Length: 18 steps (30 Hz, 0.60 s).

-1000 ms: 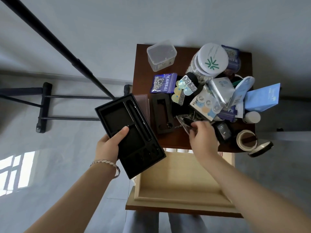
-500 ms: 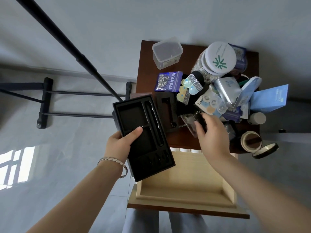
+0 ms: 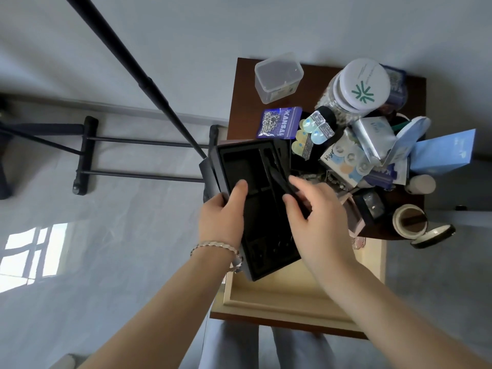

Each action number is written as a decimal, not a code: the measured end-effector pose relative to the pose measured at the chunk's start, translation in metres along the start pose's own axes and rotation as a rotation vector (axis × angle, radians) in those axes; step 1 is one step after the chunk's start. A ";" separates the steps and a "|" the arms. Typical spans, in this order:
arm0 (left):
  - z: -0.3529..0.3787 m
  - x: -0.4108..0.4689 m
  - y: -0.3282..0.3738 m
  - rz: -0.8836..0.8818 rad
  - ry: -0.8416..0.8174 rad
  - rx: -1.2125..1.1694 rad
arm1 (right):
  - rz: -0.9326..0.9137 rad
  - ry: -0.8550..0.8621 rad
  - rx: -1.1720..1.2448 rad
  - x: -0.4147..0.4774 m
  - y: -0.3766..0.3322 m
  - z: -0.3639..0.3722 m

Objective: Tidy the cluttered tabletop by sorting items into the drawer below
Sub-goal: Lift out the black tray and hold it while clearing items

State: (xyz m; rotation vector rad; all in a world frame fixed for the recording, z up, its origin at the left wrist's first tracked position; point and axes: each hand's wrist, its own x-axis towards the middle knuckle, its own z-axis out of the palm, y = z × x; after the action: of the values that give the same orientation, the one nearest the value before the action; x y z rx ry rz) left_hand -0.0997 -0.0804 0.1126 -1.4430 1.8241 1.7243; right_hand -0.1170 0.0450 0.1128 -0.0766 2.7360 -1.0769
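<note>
A black moulded tray [image 3: 239,166] with several recesses hangs tilted over the open pale wooden drawer [image 3: 279,302] and the front left corner of the small brown table [image 3: 239,83]. My left hand [image 3: 221,217] grips the tray's left edge, thumb on top. My right hand [image 3: 319,222] reaches over the tray, thumb and forefinger pinching a slim dark stick [image 3: 277,174] that lies in its long slot. The drawer's inside looks bare where it shows.
Clutter on the table: a clear plastic box [image 3: 278,75], a purple packet [image 3: 278,122], a white-lidded jar [image 3: 362,86], lens packs [image 3: 343,161], a blue box [image 3: 442,151], a tape roll [image 3: 410,221]. A black pole [image 3: 133,70] and floor rack [image 3: 85,155] stand left.
My left hand has carried the tray rightward over the table corner and drawer. My right hand left the clutter and came left onto the tray.
</note>
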 end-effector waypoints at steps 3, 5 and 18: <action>0.003 -0.009 -0.001 0.039 -0.018 0.018 | -0.016 0.154 0.003 0.006 -0.001 0.005; 0.004 -0.012 -0.003 0.041 -0.034 0.001 | -0.076 0.219 0.032 0.007 0.003 0.008; 0.005 -0.015 -0.006 -0.135 -0.056 -0.046 | 0.101 -0.358 0.440 -0.017 0.023 -0.020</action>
State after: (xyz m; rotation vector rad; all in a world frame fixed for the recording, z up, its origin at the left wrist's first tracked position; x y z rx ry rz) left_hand -0.0902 -0.0680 0.1183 -1.4825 1.6299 1.7327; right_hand -0.1045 0.0772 0.1148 -0.0573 2.1206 -1.4474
